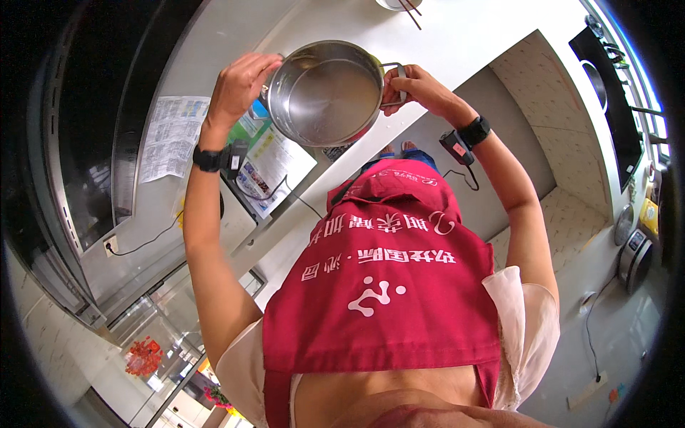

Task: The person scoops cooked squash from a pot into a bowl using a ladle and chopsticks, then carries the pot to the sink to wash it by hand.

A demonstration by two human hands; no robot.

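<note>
A stainless steel pot (pixel 330 101) holding cloudy liquid is in front of me, tilted towards me, near the edge of the white counter. My right hand (pixel 402 90) grips its wire loop handle on the right. At the pot's left side is my left hand (pixel 246 80), its fingers bent at the rim; the left handle is mostly hidden, so whether they close on it does not show. Each wrist wears a black band with a small device beside it. A red apron (pixel 374 267) covers my front.
White counter (pixel 471 32) runs behind the pot, with a bowl (pixel 390 4) and chopsticks (pixel 413 15) at the top. Printed sheets (pixel 174 136) lie at the left. A black cooktop (pixel 607 101) is at far right. A cable (pixel 304 200) hangs below the papers.
</note>
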